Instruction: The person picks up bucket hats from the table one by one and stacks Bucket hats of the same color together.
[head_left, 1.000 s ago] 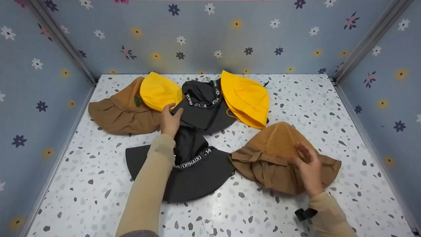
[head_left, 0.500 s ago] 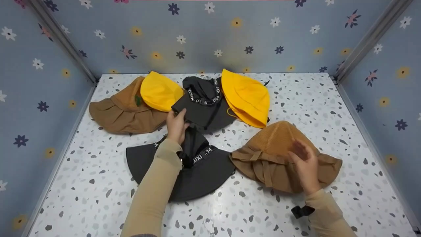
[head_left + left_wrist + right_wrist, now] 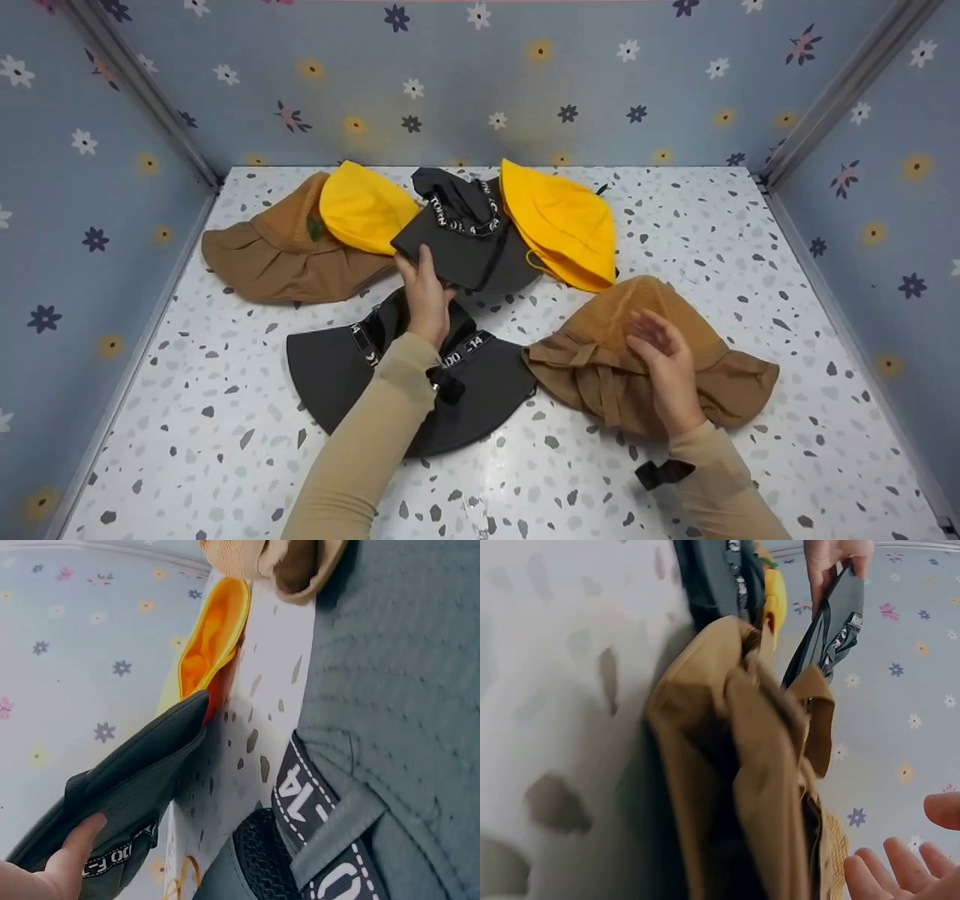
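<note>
My left hand (image 3: 427, 304) pinches the near-left brim of a dark grey bucket hat (image 3: 469, 259) with white lettering on its band. In the left wrist view the thumb (image 3: 79, 844) lies on that brim, which is raised off the table. A second dark grey bucket hat (image 3: 480, 409) lies below my left forearm, brim spread, its crown partly hidden. Over a brown sun hat (image 3: 637, 315) with a tan knit crown hovers my right hand (image 3: 671, 375), fingers loosely bent and holding nothing. The right wrist view shows its fingers (image 3: 907, 870) apart from the brown brim.
One yellow hat (image 3: 367, 210) overlaps another brown hat (image 3: 292, 270) at the back left. A second yellow hat (image 3: 562, 225) leans against the held hat's right side. Flowered panels (image 3: 480, 82) wall the speckled white table (image 3: 187, 450) at the back and both sides.
My left hand has shifted right and slightly nearer, and the gripped brim has lifted and tilted. The right hand has drifted left over the brown hat.
</note>
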Demonstrator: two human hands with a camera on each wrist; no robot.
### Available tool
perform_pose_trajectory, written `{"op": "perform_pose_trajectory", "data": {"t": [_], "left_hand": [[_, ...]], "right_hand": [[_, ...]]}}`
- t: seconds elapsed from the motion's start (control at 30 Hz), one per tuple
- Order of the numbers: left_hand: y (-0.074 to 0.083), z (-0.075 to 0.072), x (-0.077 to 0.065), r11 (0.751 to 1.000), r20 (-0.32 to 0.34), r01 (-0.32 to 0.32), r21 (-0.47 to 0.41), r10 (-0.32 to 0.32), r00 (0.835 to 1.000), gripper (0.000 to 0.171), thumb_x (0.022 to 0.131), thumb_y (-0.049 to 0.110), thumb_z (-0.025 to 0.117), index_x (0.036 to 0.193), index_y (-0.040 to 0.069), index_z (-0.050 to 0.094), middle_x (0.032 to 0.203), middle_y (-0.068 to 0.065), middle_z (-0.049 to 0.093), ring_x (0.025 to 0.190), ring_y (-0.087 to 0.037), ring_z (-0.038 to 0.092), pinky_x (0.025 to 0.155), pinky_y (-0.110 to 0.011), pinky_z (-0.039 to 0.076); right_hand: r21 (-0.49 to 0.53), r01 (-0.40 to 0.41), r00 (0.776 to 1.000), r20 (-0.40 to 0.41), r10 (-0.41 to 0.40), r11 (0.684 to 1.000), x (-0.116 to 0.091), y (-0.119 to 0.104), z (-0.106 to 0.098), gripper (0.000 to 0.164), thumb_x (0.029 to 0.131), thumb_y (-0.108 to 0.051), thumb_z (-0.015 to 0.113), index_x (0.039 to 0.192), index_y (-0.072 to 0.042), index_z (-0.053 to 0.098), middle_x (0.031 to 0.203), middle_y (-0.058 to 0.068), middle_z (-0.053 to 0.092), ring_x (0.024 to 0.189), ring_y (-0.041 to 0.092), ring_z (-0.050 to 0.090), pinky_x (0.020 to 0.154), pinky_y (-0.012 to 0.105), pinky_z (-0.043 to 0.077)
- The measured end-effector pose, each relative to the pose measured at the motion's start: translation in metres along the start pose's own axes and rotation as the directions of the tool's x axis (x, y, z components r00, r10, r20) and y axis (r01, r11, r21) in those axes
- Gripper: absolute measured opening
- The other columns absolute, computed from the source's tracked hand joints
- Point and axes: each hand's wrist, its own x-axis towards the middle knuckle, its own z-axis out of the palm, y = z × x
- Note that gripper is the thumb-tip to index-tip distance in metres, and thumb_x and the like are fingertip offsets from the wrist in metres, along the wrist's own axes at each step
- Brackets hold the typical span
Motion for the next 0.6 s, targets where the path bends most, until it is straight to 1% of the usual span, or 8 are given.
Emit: {"op": "perform_pose_trajectory", "data": {"t": [0.13,0.2,0.33,0.5,0.6], "left_hand": [[0.005,-0.003,-0.001,0.999,0.016,0.006,-0.043,-0.005,1.0,0.064,0.108,0.034,0.034,0.158,0.036,-0.005,0.164,-0.011,0.02,0.147,-0.034,0.03,0.114,-0.067,0.026],[0.007,-0.004,-0.001,0.998,0.027,-0.002,-0.068,0.003,1.0,0.063,0.108,0.033,0.034,0.158,0.036,-0.004,0.163,-0.012,0.023,0.146,-0.034,0.032,0.113,-0.066,0.029],[0.01,-0.004,-0.002,0.996,0.041,-0.033,-0.078,0.036,0.999,0.061,0.108,0.025,0.037,0.158,0.034,0.003,0.161,-0.011,0.026,0.144,-0.034,0.036,0.11,-0.063,0.036],[0.011,-0.004,-0.006,0.996,0.038,-0.039,-0.078,0.042,0.998,0.066,0.106,0.014,0.043,0.157,0.031,0.006,0.16,-0.012,0.028,0.141,-0.035,0.041,0.107,-0.057,0.043],[0.01,-0.005,-0.007,0.995,0.031,-0.037,-0.092,0.04,0.999,0.066,0.106,0.013,0.044,0.157,0.031,0.006,0.159,-0.011,0.029,0.139,-0.035,0.042,0.106,-0.056,0.044]], "right_hand": [[0.007,-0.029,0.999,0.032,0.029,1.0,0.002,-0.001,0.007,0.045,0.098,0.005,0.052,0.142,0.003,0.043,0.133,0.008,0.061,0.121,0.017,0.059,0.098,0.022,0.051],[0.021,-0.044,0.998,0.047,0.043,0.999,0.003,-0.001,0.01,0.046,0.098,0.004,0.052,0.143,0.004,0.042,0.138,0.013,0.057,0.121,0.02,0.06,0.098,0.024,0.052],[0.081,-0.097,0.993,0.076,0.091,0.992,0.007,-0.002,0.017,0.047,0.099,0.003,0.051,0.144,0.004,0.039,0.143,0.021,0.05,0.12,0.024,0.061,0.099,0.029,0.053],[0.185,-0.179,0.979,0.128,0.156,0.966,0.01,-0.002,0.03,0.047,0.101,0.0,0.048,0.147,0.003,0.035,0.144,0.023,0.048,0.115,0.025,0.064,0.099,0.032,0.053],[0.259,-0.241,0.965,0.169,0.202,0.935,0.014,-0.001,0.04,0.046,0.102,-0.003,0.048,0.146,0.002,0.034,0.143,0.022,0.051,0.111,0.026,0.066,0.1,0.035,0.053]]}}
